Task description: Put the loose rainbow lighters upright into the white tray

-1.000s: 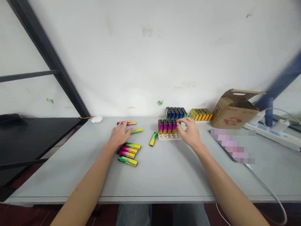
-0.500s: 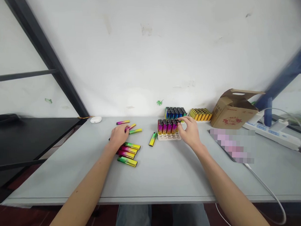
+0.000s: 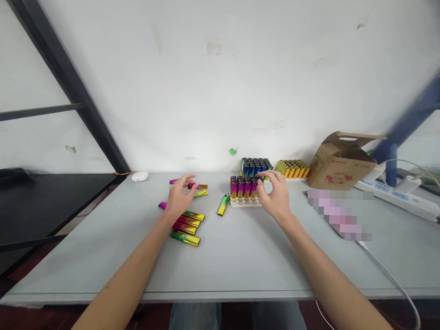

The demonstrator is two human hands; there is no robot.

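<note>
My left hand pinches a purple-and-gold lighter by its dark end, its gold end pointing right. Beneath and in front of that hand lie several loose lighters in green-yellow and red-yellow. A white tray with holes holds rows of upright purple-and-gold lighters, its front holes bare. At the tray's right end, my right hand has thumb and forefinger closed around the dark top of a lighter; the fingers partly hide it. One green-yellow lighter lies just left of the tray.
Behind stand a group of blue lighters and a tray of yellow lighters. An opened cardboard box, a power strip and a blurred-out flat device with a cable are on the right. A white case sits at the back left.
My left hand has lifted slightly and turned, now with a purple-and-gold lighter raised in its fingers. My right hand has stayed at the tray's right end with hardly any movement.
</note>
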